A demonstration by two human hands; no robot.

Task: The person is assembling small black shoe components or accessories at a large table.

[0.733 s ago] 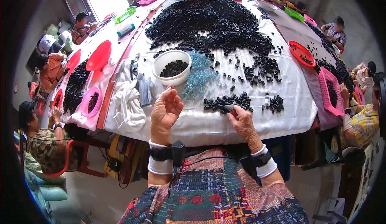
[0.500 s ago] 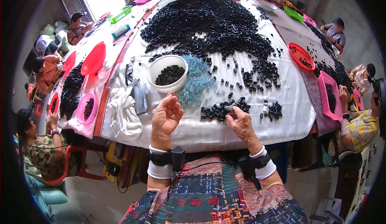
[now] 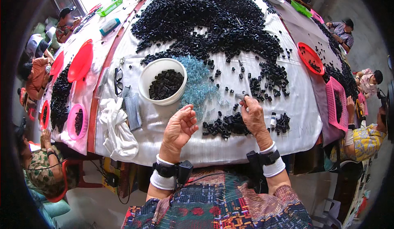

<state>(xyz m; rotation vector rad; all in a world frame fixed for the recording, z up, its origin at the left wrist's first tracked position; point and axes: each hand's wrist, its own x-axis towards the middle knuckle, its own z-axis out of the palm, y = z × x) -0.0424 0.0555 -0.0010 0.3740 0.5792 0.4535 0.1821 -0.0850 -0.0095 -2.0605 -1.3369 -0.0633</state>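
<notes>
My left hand (image 3: 180, 126) is raised over the near edge of the table, palm turned inward and fingers curled; anything inside them is hidden. My right hand (image 3: 254, 116) is closed on a small grey pointed tool (image 3: 240, 96) between thumb and fingers. Below and beside it lies a small heap of short black plastic tubes (image 3: 225, 126). A white bowl (image 3: 144, 76), partly filled with black pieces, stands beyond my left hand. Against the bowl's right side spreads a pile of clear bluish plastic bits (image 3: 197, 81).
A large mound of black pieces (image 3: 205, 19) covers the far table. To the left lie glasses (image 3: 118, 81), a grey-blue mask (image 3: 133, 112) and a white cloth (image 3: 115, 130). A small white bottle (image 3: 273, 119) stands right. Several people sit around with red and pink baskets (image 3: 336, 99).
The view has shifted slightly. My right hand has lifted off the small black heap with the grey tool, and my left hand has moved right, its fingers curling more.
</notes>
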